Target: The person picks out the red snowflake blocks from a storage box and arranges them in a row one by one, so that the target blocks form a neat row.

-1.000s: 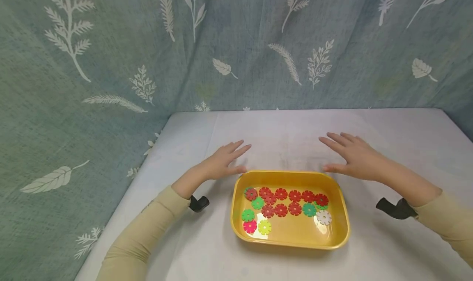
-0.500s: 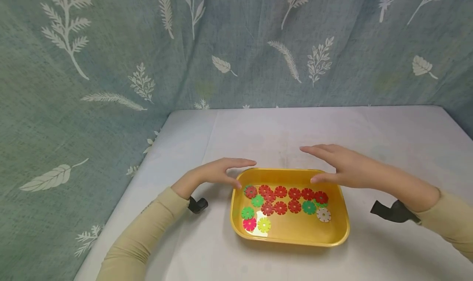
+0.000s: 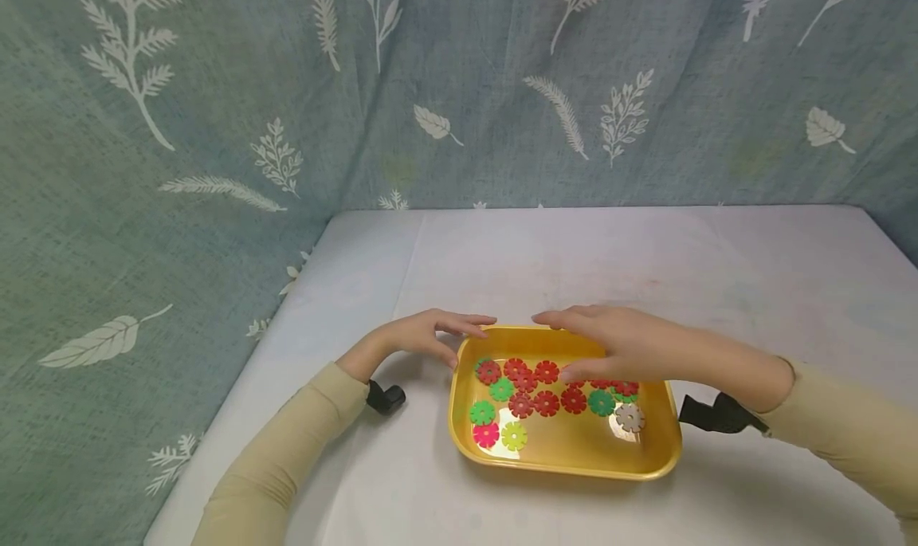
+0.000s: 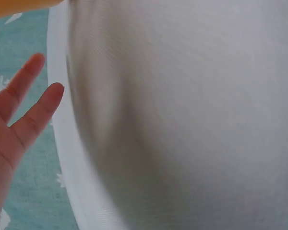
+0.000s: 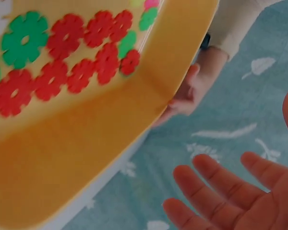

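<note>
A yellow plastic tray (image 3: 566,460) on the table holds several flower-shaped plastic discs. Most are red (image 3: 547,404); others are green (image 3: 482,412), teal (image 3: 601,402), white (image 3: 629,418), yellow (image 3: 513,436) and pink (image 3: 485,434). At the tray's back left corner is my left hand (image 3: 419,332), its fingertips right at the rim; the left wrist view shows its fingers (image 4: 36,117) spread. Over the back right part of the tray hovers my right hand (image 3: 631,345), fingers extended and nothing held, hiding some red discs. Its fingers (image 5: 221,191) appear straight in the right wrist view.
A white cloth (image 3: 402,482) covers the table under the tray. Behind and to the left hangs a blue-green curtain (image 3: 473,92) with white leaf prints. Each wrist wears a black strap mount, one at the left wrist (image 3: 386,398) and one at the right (image 3: 717,414).
My right hand has moved left and nearer, from beyond the tray's right corner to over its back part. My left hand has come down to the back left corner. The discs have stayed put.
</note>
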Motion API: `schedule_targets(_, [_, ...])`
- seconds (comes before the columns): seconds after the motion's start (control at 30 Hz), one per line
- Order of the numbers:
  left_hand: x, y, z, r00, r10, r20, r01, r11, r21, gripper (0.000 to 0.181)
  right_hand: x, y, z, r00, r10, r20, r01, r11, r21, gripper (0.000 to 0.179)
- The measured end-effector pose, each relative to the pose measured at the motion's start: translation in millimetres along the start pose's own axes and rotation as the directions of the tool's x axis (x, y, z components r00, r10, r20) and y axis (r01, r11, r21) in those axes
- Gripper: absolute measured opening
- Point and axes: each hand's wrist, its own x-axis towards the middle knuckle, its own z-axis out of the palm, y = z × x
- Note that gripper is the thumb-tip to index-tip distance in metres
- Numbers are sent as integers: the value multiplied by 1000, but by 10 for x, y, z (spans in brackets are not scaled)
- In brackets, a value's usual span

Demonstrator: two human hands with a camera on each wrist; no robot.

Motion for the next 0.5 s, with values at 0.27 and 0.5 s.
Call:
schedule_targets(0.27, [-7, 12, -4, 997, 61, 37, -61, 998, 10, 44, 187, -65, 140, 996, 8, 84, -15, 996, 84, 73])
schedule_targets(0.5, [-19, -14, 5, 997, 72, 26, -73, 996, 43, 43, 397, -47, 314, 985, 82, 149, -103, 985, 140, 67])
